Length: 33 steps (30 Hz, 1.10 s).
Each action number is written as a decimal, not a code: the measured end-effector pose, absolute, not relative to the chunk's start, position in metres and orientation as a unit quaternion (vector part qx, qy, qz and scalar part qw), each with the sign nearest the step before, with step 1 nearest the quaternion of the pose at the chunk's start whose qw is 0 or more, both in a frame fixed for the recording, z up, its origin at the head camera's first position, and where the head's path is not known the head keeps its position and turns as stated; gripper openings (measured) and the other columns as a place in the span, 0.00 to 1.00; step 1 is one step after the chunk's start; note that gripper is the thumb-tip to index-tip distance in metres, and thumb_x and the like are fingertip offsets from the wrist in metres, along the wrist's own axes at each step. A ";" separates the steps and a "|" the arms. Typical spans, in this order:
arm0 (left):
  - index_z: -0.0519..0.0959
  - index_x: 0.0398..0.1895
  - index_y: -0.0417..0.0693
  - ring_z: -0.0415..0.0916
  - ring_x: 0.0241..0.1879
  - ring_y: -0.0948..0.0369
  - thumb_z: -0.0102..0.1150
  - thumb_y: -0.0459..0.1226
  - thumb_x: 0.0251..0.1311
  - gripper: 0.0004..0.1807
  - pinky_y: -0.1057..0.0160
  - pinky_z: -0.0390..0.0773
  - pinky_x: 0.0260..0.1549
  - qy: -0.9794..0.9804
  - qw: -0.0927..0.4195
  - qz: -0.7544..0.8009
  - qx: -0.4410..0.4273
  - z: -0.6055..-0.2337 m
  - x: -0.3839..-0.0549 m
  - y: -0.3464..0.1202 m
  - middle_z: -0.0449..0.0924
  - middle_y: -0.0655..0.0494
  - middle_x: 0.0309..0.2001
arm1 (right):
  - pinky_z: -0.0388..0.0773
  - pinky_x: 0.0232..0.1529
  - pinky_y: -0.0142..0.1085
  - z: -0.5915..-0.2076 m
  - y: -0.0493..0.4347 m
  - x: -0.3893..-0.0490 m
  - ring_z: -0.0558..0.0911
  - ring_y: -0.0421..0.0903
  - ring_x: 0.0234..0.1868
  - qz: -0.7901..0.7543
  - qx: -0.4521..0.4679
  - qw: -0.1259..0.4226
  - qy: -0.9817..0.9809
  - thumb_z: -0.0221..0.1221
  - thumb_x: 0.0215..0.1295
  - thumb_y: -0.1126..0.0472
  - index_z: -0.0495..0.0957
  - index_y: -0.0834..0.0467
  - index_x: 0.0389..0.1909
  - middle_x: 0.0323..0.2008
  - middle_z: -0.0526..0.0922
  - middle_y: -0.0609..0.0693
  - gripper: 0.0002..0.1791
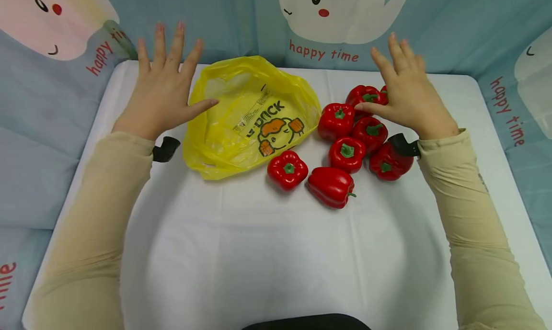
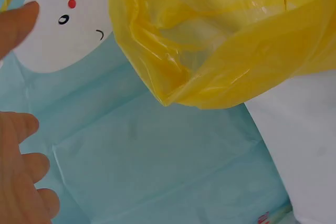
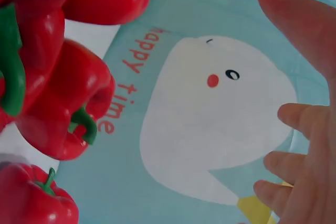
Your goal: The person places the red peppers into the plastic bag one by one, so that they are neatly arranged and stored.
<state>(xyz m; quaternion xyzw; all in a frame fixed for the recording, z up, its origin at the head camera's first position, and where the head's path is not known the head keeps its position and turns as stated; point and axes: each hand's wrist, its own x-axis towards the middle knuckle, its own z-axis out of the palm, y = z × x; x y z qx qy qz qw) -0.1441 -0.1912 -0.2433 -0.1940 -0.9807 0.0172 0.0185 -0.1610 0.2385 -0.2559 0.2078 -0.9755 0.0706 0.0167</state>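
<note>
My left hand is spread with straight fingers and holds nothing, just left of a yellow plastic bag. Its thumb overlaps the bag's left side in the head view. The bag lies on its side with a printed cartoon and lettering; in the left wrist view its yellow rim shows beyond the fingers. My right hand is also spread and holds nothing, over the right side of a group of red bell peppers. One bell pepper stands by the bag's lower edge, and another pepper lies on its side.
A white-covered table carries everything. Blue curtains with cartoon prints stand along its back and sides. A dark rounded object shows at the near edge. Black wrist devices sit at both cuffs.
</note>
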 end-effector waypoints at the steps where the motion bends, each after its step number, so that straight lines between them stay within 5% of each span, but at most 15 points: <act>1: 0.32 0.75 0.47 0.10 0.68 0.47 0.48 0.61 0.61 0.52 0.37 0.21 0.62 -0.981 0.019 0.011 -0.191 -0.245 -0.142 -0.192 0.15 0.47 0.72 | 0.35 0.67 0.60 -0.256 0.238 -0.160 0.34 0.60 0.73 0.077 0.212 0.019 -0.974 0.67 0.53 0.46 0.44 0.60 0.74 0.74 0.34 0.60 0.56; 13: 0.33 0.74 0.40 0.19 0.70 0.45 0.51 0.58 0.61 0.53 0.35 0.29 0.64 -0.987 0.010 -0.095 -0.131 -0.282 -0.112 -0.217 0.21 0.44 0.73 | 0.56 0.64 0.59 -0.269 0.225 -0.151 0.47 0.57 0.72 0.174 0.240 -0.046 -0.954 0.64 0.59 0.50 0.49 0.60 0.73 0.74 0.46 0.57 0.48; 24: 0.32 0.73 0.37 0.21 0.71 0.45 0.51 0.52 0.64 0.50 0.37 0.34 0.65 -0.976 -0.011 -0.202 -0.079 -0.329 -0.097 -0.227 0.23 0.42 0.73 | 0.59 0.64 0.55 -0.285 0.214 -0.155 0.61 0.60 0.66 0.186 0.262 -0.103 -0.941 0.66 0.57 0.56 0.59 0.66 0.68 0.64 0.65 0.64 0.42; 33: 0.33 0.74 0.39 0.30 0.73 0.52 0.50 0.49 0.67 0.47 0.48 0.40 0.69 -0.954 -0.003 -0.291 -0.074 -0.359 -0.095 -0.220 0.29 0.45 0.74 | 0.61 0.63 0.57 -0.295 0.210 -0.156 0.61 0.61 0.65 0.173 0.250 -0.138 -0.943 0.67 0.56 0.56 0.60 0.66 0.67 0.63 0.65 0.65 0.41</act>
